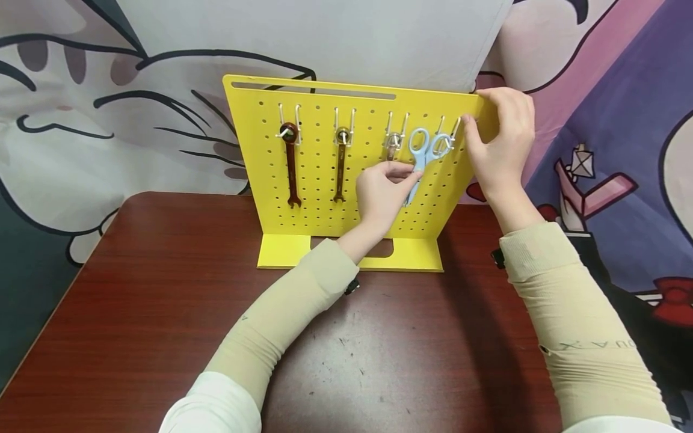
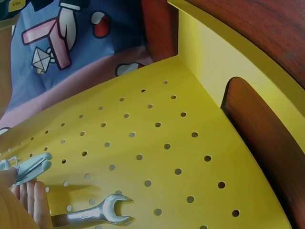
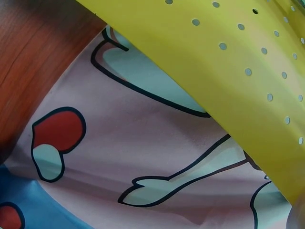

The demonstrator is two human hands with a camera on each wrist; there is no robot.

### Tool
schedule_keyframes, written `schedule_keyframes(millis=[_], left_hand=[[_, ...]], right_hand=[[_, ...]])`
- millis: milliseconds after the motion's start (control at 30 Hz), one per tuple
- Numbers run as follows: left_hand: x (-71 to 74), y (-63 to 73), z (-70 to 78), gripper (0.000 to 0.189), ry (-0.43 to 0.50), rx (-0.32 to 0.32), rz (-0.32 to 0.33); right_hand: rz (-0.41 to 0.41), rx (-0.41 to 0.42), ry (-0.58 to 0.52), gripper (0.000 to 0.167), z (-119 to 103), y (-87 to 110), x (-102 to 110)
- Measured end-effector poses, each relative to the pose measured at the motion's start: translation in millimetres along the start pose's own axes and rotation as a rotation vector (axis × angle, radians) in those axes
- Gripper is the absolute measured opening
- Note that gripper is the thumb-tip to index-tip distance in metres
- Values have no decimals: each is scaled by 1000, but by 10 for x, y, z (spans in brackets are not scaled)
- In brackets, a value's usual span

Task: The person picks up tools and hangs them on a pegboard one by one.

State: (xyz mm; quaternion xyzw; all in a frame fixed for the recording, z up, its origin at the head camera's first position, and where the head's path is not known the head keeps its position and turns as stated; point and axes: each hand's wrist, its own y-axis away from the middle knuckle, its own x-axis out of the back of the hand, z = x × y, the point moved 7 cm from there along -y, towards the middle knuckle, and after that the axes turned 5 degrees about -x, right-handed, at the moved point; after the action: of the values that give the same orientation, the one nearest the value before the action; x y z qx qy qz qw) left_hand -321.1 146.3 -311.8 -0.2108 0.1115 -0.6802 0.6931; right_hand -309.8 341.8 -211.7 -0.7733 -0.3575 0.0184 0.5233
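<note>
My left hand (image 1: 381,192) pinches light blue scissors (image 1: 421,157) between thumb and fingers, handle loops up and blades pointing down. The right loop overlaps the rightmost white hook (image 1: 456,127) on a yellow pegboard (image 1: 319,222). In the left wrist view the scissors (image 2: 32,169) are at the lower left, beside the open end of a silver wrench (image 2: 112,210). My right hand (image 1: 503,138) grips the pegboard's upper right corner, thumb on the front face and fingers over the edge. Its fingers are mostly out of the right wrist view.
Two wrenches, one larger (image 1: 291,165) and one smaller (image 1: 340,165), hang on hooks at the left and middle. A third wrench (image 1: 393,142) hangs partly behind my left hand. The board's base (image 1: 284,251) stands on a brown wooden table (image 1: 178,288), with cartoon-printed cloth (image 1: 612,144) behind.
</note>
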Motion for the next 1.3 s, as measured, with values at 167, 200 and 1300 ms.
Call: schedule_keyframes(millis=[167,200,1300], left_hand=[[-14,-1,2,18,11,-20,-8],[-13,-2,1,17,9,-22,-9],[543,267,-322,21,55,-56,-131]], right_hand=[[-1,0,6,34,-9,-5,5],[-3,-2,8,34,-9,-5,4],[-12,32,18,35,-10,14,-6]])
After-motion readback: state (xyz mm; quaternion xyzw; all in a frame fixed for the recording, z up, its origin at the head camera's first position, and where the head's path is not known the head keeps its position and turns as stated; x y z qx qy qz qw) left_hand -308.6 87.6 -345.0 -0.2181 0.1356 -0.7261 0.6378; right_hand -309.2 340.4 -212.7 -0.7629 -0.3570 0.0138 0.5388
